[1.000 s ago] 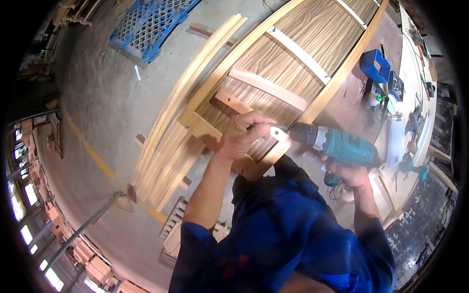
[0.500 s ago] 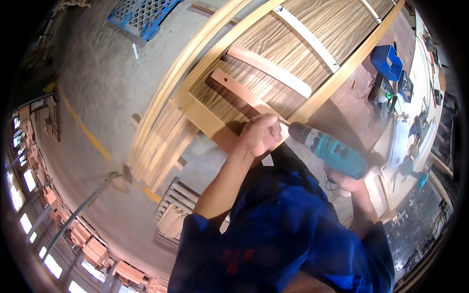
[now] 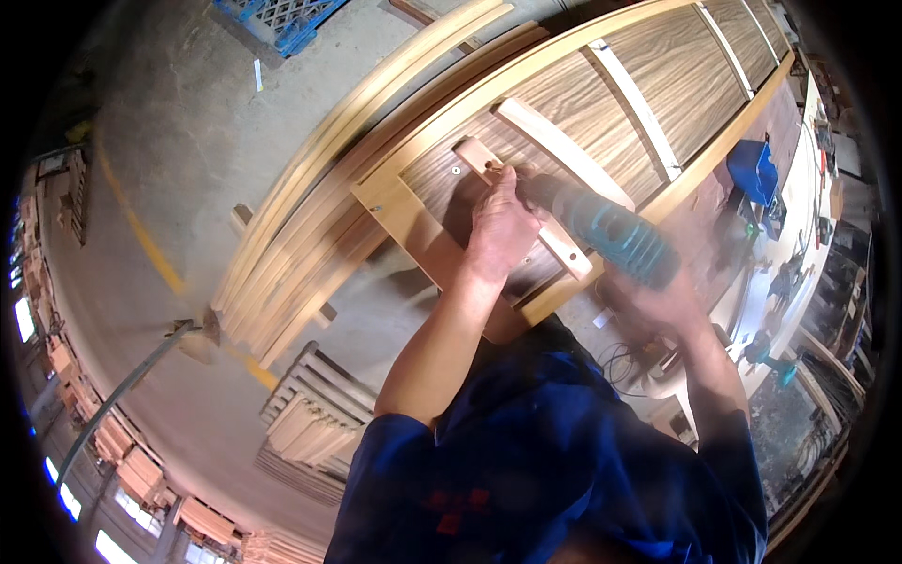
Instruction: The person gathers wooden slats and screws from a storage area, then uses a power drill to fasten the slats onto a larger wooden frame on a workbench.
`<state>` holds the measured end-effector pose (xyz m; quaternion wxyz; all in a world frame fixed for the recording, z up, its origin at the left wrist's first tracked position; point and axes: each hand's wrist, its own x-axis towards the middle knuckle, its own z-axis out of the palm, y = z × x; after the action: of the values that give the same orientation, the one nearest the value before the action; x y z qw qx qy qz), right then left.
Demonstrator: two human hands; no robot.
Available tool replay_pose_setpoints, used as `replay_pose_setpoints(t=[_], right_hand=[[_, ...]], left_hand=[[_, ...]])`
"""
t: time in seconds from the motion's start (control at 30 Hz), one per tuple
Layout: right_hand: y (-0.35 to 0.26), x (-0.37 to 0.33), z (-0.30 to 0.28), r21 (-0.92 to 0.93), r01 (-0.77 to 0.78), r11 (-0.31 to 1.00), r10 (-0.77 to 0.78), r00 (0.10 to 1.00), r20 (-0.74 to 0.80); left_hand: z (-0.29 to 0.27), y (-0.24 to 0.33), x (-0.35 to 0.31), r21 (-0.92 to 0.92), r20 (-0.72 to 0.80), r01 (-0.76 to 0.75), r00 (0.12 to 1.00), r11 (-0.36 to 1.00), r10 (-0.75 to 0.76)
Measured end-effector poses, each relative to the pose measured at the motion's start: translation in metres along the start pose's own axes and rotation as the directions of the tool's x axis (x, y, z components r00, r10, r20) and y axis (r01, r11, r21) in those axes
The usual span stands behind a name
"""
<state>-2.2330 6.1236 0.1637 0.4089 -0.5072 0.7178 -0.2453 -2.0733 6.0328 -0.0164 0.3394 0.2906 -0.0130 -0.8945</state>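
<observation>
My right hand [image 3: 658, 299], somewhat blurred, grips a teal and black power drill [image 3: 615, 233], its nose pointing left. At that nose my left hand [image 3: 503, 226] has its fingers pinched together, close to the hole at the far end of a short wooden slat [image 3: 564, 250]. Whatever lies between those fingers is hidden. The slat lies across a wood-grain panel [image 3: 526, 83] set in a pale wooden frame [image 3: 399, 209], and a second hole shows at its near end. Beyond it lies another rounded slat [image 3: 564, 155].
Long wooden strips [image 3: 310, 216] are stacked along the frame's left side. A blue bin [image 3: 752, 169] and tools lie on the bench at right. More slats are piled on a low stack [image 3: 315, 423] at lower left. A blue plastic crate [image 3: 296, 23] is on the floor.
Both hands and the drill have moved from the slat's near end to its far end. My view has shifted, and the panel now sits farther right.
</observation>
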Motion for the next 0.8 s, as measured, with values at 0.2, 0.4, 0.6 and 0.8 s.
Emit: replay_pose_setpoints(t=[0.2, 0.4, 0.6, 0.8], right_hand=[[-0.038, 0.028, 0.002, -0.115, -0.102, 0.988, 0.110, 0.992, 0.065], [-0.076, 0.068, 0.001, -0.397, -0.021, 0.917, 0.093, 0.982, 0.164], [-0.080, 0.102, 0.019, -0.523, 0.024, 0.852, 0.118, 0.964, 0.238], [-0.077, 0.103, 0.022, -0.458, 0.127, 0.880, -0.005, 0.966, 0.259]], left_hand=[[-0.004, 0.006, 0.010, -0.081, 0.026, 0.039, 0.999, 0.996, -0.037], [0.015, 0.022, 0.002, -0.403, -0.091, 0.131, 0.979, 0.906, -0.181], [-0.019, -0.017, -0.029, 0.914, 0.128, -0.353, 0.720, 0.200, 0.682], [0.001, -0.040, -0.005, 0.957, -0.122, -0.095, 0.722, 0.273, 0.681]])
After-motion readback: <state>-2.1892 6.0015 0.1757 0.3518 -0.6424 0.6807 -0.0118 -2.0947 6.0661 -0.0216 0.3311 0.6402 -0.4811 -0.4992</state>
